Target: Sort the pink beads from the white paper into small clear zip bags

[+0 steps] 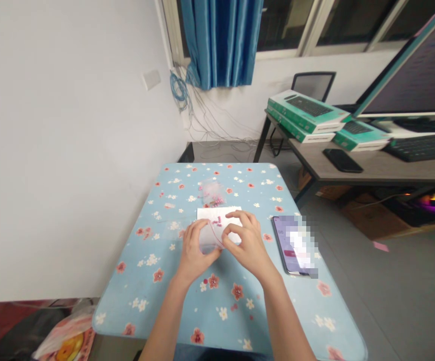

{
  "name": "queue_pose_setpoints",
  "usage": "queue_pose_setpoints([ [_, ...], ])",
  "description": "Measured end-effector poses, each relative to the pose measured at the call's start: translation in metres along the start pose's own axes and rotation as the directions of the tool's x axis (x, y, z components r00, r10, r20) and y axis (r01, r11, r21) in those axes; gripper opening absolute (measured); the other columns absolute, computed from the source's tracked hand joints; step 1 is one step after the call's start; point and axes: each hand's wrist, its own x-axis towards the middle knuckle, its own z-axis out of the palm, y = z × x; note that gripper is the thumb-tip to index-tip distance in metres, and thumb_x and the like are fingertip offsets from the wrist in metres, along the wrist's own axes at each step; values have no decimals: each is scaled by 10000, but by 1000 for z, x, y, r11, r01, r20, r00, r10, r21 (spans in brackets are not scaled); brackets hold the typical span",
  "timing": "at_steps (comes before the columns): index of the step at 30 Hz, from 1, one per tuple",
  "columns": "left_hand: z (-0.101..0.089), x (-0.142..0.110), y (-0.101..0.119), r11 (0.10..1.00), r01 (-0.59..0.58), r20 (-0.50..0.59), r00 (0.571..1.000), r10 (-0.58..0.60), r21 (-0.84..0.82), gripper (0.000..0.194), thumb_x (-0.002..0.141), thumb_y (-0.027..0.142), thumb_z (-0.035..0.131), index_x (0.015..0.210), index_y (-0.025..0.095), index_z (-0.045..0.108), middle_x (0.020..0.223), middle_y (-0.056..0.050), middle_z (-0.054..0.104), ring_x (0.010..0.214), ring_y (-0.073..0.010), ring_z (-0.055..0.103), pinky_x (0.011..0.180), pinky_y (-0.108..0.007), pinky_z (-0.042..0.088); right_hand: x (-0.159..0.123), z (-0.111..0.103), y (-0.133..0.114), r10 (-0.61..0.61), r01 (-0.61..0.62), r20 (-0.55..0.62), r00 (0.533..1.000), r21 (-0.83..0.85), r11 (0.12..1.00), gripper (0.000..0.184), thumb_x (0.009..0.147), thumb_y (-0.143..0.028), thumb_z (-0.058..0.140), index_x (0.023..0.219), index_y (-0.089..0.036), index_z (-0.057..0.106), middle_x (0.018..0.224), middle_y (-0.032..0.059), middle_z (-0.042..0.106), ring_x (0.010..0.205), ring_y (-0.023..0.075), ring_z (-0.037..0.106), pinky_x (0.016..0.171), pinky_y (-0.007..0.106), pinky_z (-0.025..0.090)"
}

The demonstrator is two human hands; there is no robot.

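Observation:
A thin red cord [214,233] curves between my two hands above a white sheet [204,214]. My right hand [248,241] pinches the cord's lower end between thumb and index finger, its other fingers raised. At the left side of the sheet is my left hand [195,249], fingers bent and thumb held apart from them; the cord's upper end runs close to its fingertips. Whether those fingers touch the cord is hard to see. Several small dark pink beads [217,221] lie on the sheet. Just behind it rests a clear plastic bag [213,192] with more pink beads.
The table [165,306] has a blue flowered cover. A lit phone [290,248] lies on its right side. Beyond stands a desk [315,163] with green keyboard boxes [307,113], a black phone [342,160] and a monitor [416,65]. A white wall [59,150] borders the left.

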Motion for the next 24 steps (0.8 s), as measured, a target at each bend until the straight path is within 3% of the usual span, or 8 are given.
queue_pose_setpoints([
  [5,-2,1,-2,994,-20,21,1000,18,108,550,646,146,649,1157,225,461,1105,-62,591,1034,-243,538,921,-421,404,-1,1,0,-44,45,-23,999,35,998,137,788,-200,587,901,-246,650,1166,56,576,1148,259,427,976,450,351],
  [11,-5,1,-2,977,-76,38,997,70,200,532,652,164,643,1158,227,493,1047,-52,604,991,-242,544,889,-399,401,-2,0,-1,-108,98,84,991,112,989,139,823,-193,582,866,-258,697,1226,44,561,1212,250,401,1011,445,330],
  [17,-9,1,1,966,-115,76,992,100,230,530,666,175,639,1175,236,503,1030,-46,606,979,-243,539,889,-397,389,1,1,0,-52,14,248,967,154,988,122,856,-220,570,904,-228,683,921,13,690,921,186,591,900,389,375],
  [24,-8,-4,-10,964,-105,155,986,69,242,583,693,221,655,1239,240,451,1129,-62,579,1053,-256,514,929,-424,378,1,3,6,-42,4,194,980,192,981,210,772,-245,669,980,-217,667,972,37,705,942,212,625,933,417,370],
])
